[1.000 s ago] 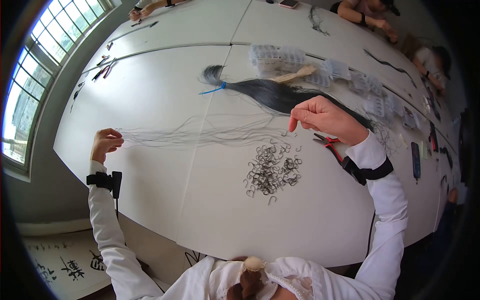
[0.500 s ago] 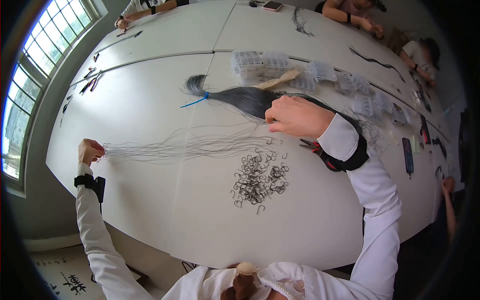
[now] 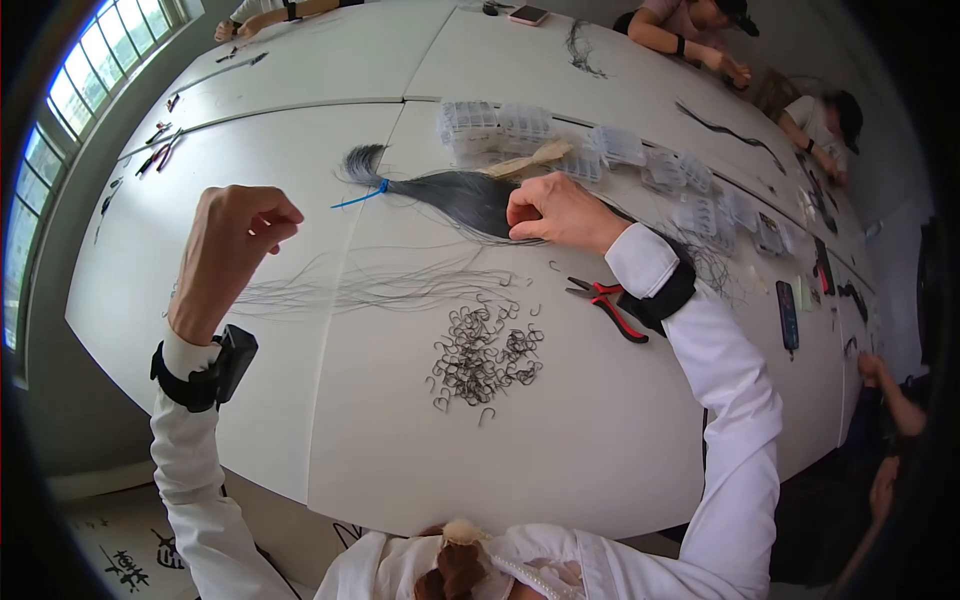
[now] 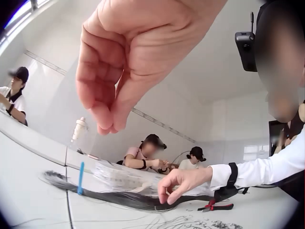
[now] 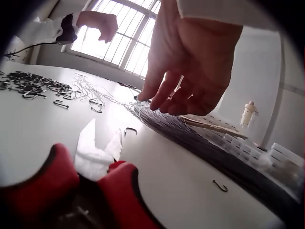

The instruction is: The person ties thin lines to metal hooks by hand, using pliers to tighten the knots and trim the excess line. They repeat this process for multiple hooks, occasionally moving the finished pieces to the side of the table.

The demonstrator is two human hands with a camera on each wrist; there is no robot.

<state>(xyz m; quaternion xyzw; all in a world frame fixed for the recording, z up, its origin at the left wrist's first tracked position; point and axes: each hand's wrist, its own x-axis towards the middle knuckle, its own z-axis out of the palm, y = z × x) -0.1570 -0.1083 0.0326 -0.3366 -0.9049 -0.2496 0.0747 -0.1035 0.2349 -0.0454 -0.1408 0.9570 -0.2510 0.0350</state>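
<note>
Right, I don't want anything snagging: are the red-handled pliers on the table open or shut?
Open. The right wrist view shows the pliers with their two jaws apart, a gap between the tips.

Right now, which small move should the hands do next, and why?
Probably the right hand should ease a little out of the dark bundle: its bent fingers are by it, and thin loose strands lie near the hooks.

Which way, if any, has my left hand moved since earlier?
Yes: judged against the blue tie in the head view, the left hand has come closer to it, leaving the left end of the loose strands.
</note>
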